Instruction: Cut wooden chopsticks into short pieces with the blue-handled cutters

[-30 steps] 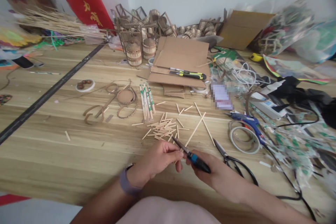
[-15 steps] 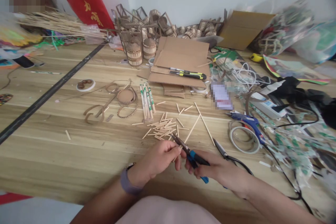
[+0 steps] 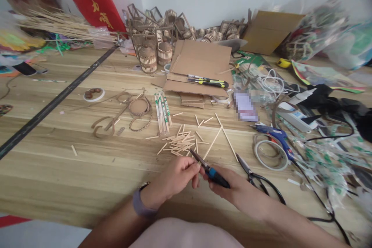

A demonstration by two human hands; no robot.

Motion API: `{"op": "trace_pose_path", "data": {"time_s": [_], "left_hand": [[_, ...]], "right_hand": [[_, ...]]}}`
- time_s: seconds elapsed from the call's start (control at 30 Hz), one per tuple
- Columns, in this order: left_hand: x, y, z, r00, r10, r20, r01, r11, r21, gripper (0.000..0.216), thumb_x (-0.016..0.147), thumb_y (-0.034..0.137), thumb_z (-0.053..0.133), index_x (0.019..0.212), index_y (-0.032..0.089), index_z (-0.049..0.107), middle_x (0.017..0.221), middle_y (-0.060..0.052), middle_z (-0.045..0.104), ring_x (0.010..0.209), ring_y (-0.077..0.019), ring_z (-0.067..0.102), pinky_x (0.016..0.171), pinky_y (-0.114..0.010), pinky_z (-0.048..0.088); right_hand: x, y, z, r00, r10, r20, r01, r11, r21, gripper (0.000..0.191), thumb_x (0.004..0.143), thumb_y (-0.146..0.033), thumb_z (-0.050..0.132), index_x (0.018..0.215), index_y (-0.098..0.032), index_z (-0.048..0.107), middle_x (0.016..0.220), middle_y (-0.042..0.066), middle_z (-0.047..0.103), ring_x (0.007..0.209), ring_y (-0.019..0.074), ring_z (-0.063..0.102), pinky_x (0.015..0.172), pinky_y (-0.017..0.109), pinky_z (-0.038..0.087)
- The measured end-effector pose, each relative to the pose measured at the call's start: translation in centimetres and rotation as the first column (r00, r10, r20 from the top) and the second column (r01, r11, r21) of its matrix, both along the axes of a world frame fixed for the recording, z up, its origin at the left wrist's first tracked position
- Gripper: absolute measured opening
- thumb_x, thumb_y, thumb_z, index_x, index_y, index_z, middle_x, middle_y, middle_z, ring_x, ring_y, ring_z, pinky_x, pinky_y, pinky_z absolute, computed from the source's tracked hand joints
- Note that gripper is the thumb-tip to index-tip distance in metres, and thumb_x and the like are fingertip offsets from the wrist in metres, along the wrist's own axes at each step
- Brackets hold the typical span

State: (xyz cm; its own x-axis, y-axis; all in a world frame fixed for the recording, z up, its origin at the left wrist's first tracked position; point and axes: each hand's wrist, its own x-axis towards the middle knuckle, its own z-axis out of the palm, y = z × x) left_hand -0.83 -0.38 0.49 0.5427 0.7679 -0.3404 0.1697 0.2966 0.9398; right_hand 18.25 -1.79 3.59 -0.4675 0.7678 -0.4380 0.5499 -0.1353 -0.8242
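My right hand (image 3: 232, 190) grips small pliers (image 3: 209, 169) with blue and black handles, jaws pointing up and left. My left hand (image 3: 174, 180) is closed in a pinch beside the plier jaws, holding a thin wooden stick (image 3: 200, 161) that runs up towards a long stick (image 3: 213, 143) on the table. Just beyond the hands lies a pile of short cut sticks (image 3: 180, 143). A bundle of wrapped chopsticks (image 3: 162, 111) lies further back.
Black scissors (image 3: 255, 176) lie right of my right hand, with a tape roll (image 3: 270, 154) and blue glue gun (image 3: 274, 135) beyond. Cardboard rings (image 3: 139, 106), flat cardboard with utility knives (image 3: 207, 81), small cardboard lanterns (image 3: 157, 56) and cables (image 3: 319, 197) crowd the wooden table (image 3: 58, 162).
The plier handles opened half a second ago and are now squeezed together again. Both hands stayed in place near the table's front edge.
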Motion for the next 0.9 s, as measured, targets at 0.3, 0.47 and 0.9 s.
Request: {"op": "trace_pose_path", "data": {"time_s": [0.3, 0.47, 0.9], "left_hand": [[-0.9, 0.7, 0.5, 0.978, 0.203, -0.041, -0.192, 0.961, 0.198, 0.034, 0.095, 0.044, 0.036, 0.081, 0.019, 0.054, 0.057, 0.003, 0.049, 0.059, -0.0154, 0.051, 0.063, -0.026, 0.039], [-0.2, 0.1, 0.2, 0.934, 0.091, -0.346, 0.066, 0.906, 0.417, 0.022, 0.095, 0.027, 0.039, 0.084, 0.02, 0.057, 0.076, -0.004, 0.064, 0.071, -0.0189, 0.059, 0.065, -0.027, 0.037], [0.9, -0.7, -0.6, 0.634, 0.266, -0.726, 0.359, 0.73, 0.581, 0.031, 0.095, 0.016, 0.031, 0.089, 0.016, 0.062, 0.08, -0.011, 0.068, 0.073, -0.0263, 0.064, 0.064, -0.034, 0.039]], "right_hand": [[1.4, -0.2, 0.0, 0.973, -0.219, 0.068, 0.201, 0.956, 0.213, 0.026, 0.089, -0.041, 0.052, 0.102, -0.02, 0.059, 0.097, 0.009, 0.067, 0.091, 0.0263, 0.062, 0.082, 0.039, 0.048], [0.4, 0.5, -1.5, 0.972, -0.201, 0.121, 0.054, 0.692, 0.72, 0.018, 0.092, -0.029, 0.049, 0.108, -0.021, 0.052, 0.134, 0.017, 0.055, 0.123, 0.0294, 0.052, 0.098, 0.041, 0.042], [-2.8, 1.4, -4.4, 0.821, -0.35, 0.451, -0.114, 0.674, 0.73, 0.006, 0.086, -0.02, 0.052, 0.092, -0.019, 0.054, 0.085, 0.011, 0.068, 0.077, 0.0287, 0.065, 0.067, 0.036, 0.047]]}}
